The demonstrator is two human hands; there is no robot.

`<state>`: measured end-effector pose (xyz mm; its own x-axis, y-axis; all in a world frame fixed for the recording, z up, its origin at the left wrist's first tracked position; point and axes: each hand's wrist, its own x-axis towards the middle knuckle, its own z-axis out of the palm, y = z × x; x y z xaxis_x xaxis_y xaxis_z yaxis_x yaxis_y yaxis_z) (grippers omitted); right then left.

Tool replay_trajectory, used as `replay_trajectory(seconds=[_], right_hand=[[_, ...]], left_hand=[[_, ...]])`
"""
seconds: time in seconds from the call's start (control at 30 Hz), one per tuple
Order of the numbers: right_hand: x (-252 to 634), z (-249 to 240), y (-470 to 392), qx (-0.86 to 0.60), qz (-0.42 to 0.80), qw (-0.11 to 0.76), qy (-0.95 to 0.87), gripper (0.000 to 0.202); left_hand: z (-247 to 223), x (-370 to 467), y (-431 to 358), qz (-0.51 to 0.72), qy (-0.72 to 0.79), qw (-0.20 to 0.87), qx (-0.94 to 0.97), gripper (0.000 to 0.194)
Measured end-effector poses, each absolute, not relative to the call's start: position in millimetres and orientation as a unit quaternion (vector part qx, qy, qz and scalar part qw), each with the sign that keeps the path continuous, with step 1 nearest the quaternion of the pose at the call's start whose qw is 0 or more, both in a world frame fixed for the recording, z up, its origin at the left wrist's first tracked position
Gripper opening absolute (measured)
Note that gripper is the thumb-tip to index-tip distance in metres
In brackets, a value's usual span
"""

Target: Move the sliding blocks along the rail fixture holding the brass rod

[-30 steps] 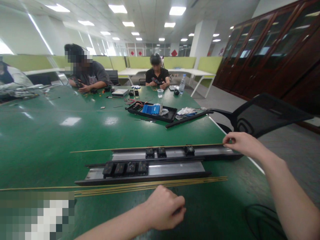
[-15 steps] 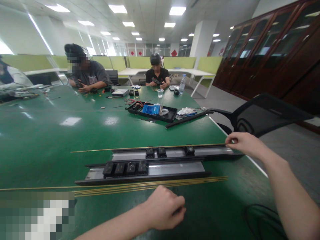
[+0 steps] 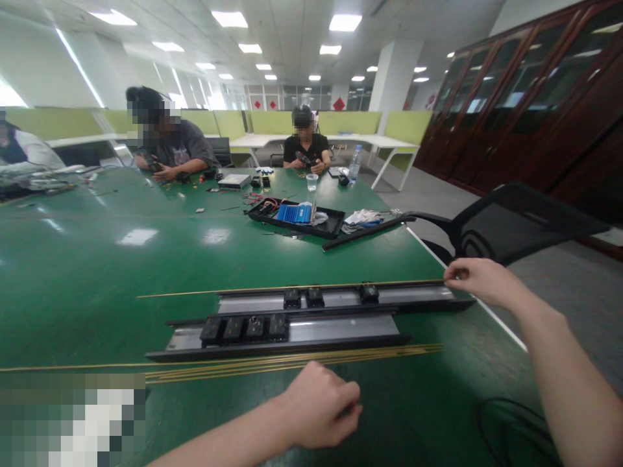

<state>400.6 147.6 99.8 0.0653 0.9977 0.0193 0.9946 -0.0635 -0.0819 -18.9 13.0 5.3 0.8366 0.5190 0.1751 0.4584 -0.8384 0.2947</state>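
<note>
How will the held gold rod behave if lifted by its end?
The gold rod looks slender, so probably light. It seems stiff, running nearly straight past the far rail. The right hand pinches one end, so the other might wobble.

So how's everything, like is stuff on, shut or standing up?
Right hand, pinching the thin rod.
Left hand, loosely curled.
Far rail, holding three black blocks.
Near rail, holding four black blocks.
Black tray, open.
Bottle, upright.
Cup, upright.
Lights, on.
Cabinet doors, apparently shut.
</note>
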Motion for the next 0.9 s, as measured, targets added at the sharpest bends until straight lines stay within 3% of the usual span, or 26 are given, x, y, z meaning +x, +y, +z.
replay_trajectory(seconds=[0.9], right_hand=[[418.1,96.9,147.7,-0.761,0.009,0.032,-0.648,0.025]], left_hand=[[5.1,-17.2,12.2,0.127,0.255,0.122,0.951,0.019]])
